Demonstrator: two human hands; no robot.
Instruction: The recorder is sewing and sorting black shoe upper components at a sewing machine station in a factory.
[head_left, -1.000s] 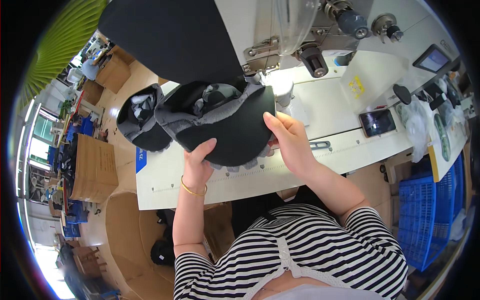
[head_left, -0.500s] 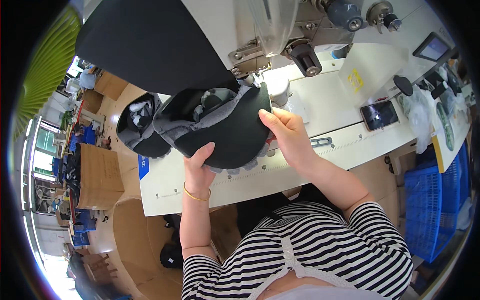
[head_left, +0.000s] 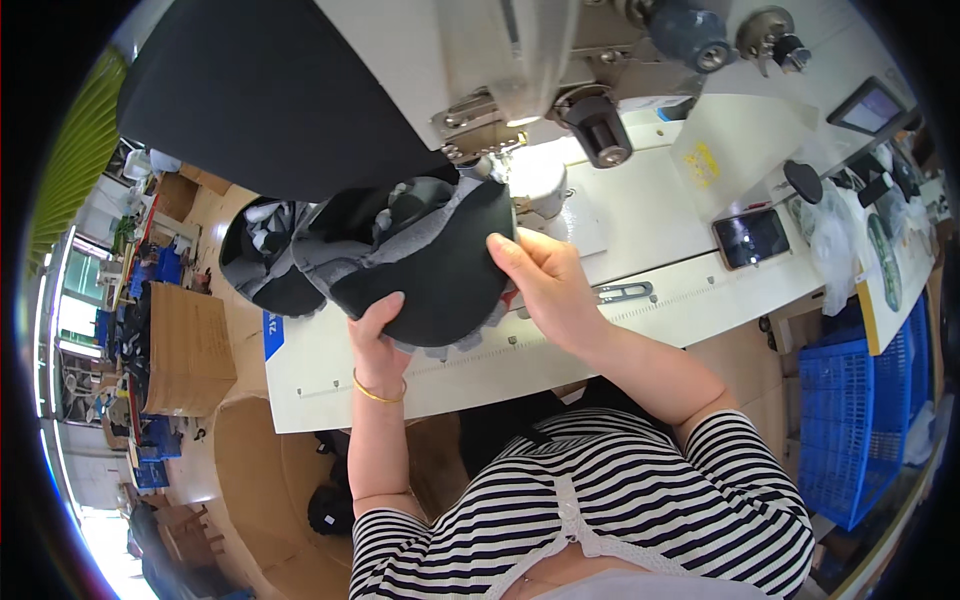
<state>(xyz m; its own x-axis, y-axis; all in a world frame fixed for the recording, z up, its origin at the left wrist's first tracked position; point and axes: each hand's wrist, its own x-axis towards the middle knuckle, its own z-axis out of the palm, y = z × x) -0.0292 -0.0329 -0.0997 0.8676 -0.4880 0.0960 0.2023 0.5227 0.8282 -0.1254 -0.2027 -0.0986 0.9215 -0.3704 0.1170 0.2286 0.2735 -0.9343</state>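
Observation:
My left hand grips the lower left edge of a black-and-grey fabric piece, thumb on top and fingers hidden beneath. At the piece's right edge, my right hand pinches the black panel between thumb and fingers. The piece has a curved, smooth black panel and soft grey trim, with frilly grey edging below. Its upper corner lies under the presser foot area of a sewing machine; the needle itself is too small to make out. A similar black-and-grey piece lies against it on the left.
The white machine table has a printed ruler along its front. A phone and a slotted metal plate lie to the right. Blue plastic baskets stand at lower right, cardboard boxes at left. A large black panel overhangs the upper left.
The whole view has shifted slightly, so most things sit further left. Both hands keep their hold on the fabric piece, whose corner stays near the presser foot.

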